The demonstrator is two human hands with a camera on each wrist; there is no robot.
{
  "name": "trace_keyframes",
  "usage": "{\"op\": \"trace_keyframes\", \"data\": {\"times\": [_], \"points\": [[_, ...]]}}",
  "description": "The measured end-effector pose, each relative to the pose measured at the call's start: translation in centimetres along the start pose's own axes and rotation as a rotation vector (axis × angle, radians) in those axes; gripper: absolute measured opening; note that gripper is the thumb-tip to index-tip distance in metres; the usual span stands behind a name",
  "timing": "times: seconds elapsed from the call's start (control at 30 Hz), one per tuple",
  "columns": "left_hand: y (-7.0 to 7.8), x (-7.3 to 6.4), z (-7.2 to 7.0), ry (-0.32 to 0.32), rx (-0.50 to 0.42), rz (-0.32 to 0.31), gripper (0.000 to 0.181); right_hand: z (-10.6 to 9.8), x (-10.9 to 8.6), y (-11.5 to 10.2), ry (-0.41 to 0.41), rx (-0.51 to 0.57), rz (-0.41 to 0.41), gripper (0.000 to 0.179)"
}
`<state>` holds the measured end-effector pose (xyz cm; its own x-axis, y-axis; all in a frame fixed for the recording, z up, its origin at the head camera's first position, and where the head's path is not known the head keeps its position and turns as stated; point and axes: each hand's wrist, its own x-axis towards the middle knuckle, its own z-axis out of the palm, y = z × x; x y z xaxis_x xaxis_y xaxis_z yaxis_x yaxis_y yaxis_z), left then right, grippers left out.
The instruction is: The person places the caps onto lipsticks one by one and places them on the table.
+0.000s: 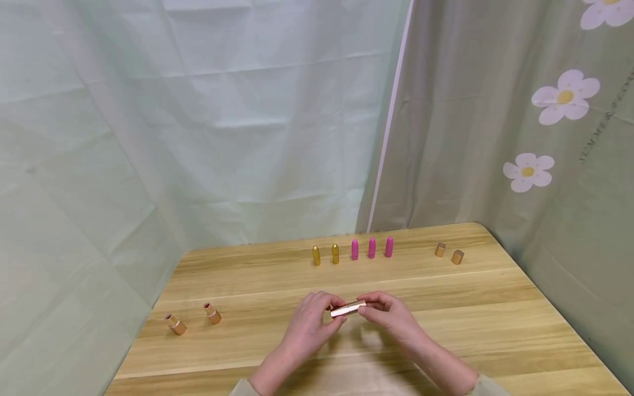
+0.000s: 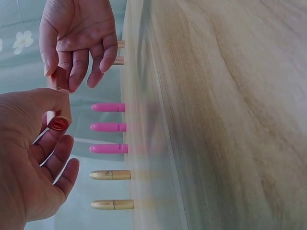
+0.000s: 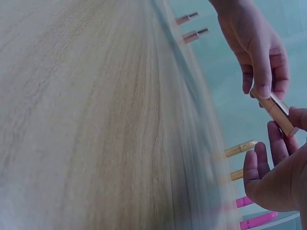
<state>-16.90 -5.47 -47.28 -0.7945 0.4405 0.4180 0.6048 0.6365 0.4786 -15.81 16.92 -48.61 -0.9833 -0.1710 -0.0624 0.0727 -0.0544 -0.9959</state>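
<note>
Above the middle of the table, a rose-gold lipstick tube (image 1: 348,308) is held between both hands, lying nearly level with its right end slightly higher. My left hand (image 1: 311,323) pinches its left end between thumb and fingers. The thumb and fingers of my right hand (image 1: 392,319) grip the other end. In the left wrist view, a red label shows on the end of the lipstick tube (image 2: 59,122) by the left hand. A seam crosses the middle of the lipstick tube (image 3: 277,111) in the right wrist view.
Two uncapped lipsticks (image 1: 212,314) stand at the table's left. Along the back is a row of two gold bullet-shaped tubes (image 1: 316,256) and three pink ones (image 1: 372,248). Two rose-gold caps (image 1: 458,257) stand at the back right. Curtains (image 1: 277,121) hang behind the wooden table (image 1: 257,286).
</note>
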Motion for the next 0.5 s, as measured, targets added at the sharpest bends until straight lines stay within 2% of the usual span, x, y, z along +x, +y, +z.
{"op": "trace_keyframes", "data": {"times": [0.13, 0.27, 0.5], "points": [[0.0, 0.0, 0.0, -0.005, -0.003, -0.002, 0.023, 0.1, 0.0, -0.1, 0.009, 0.0, 0.004, 0.039], [0.1, -0.1, 0.1, -0.031, -0.022, -0.038, 0.021, 0.4, 0.1, -0.2, 0.025, -0.02, -0.006, 0.04], [0.1, 0.1, 0.0, -0.095, -0.055, -0.091, 0.017, 1.1, 0.2, -0.7, 0.043, -0.13, -0.106, 0.043]]}}
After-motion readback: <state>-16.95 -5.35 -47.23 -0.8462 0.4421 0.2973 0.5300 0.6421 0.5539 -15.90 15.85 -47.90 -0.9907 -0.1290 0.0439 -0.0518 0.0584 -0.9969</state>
